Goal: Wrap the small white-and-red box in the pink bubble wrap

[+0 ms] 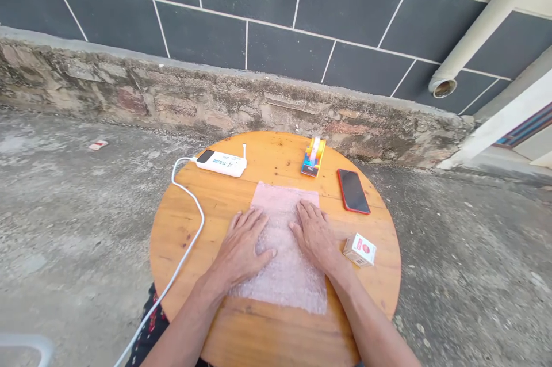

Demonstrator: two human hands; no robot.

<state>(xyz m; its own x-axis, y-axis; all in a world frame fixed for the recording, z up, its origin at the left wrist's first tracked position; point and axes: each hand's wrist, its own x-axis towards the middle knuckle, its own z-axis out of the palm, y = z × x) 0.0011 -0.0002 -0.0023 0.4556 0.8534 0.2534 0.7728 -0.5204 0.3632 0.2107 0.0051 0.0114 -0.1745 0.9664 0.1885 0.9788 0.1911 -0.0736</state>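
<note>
2 open hands (241, 246) (317, 234) flat on bubble wrap (290, 282)

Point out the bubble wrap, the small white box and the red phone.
bubble wrap (293, 281), head view, bare lower part of the sheet.
small white box (360, 249), head view, its top face.
red phone (353, 190), head view, middle of its screen.

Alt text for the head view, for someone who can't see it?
The left hand and right hand lie flat on a pink bubble wrap sheet on a round wooden table. A small white box sits by the right hand; behind lie a red phone, an orange pack and a white charger.
</note>
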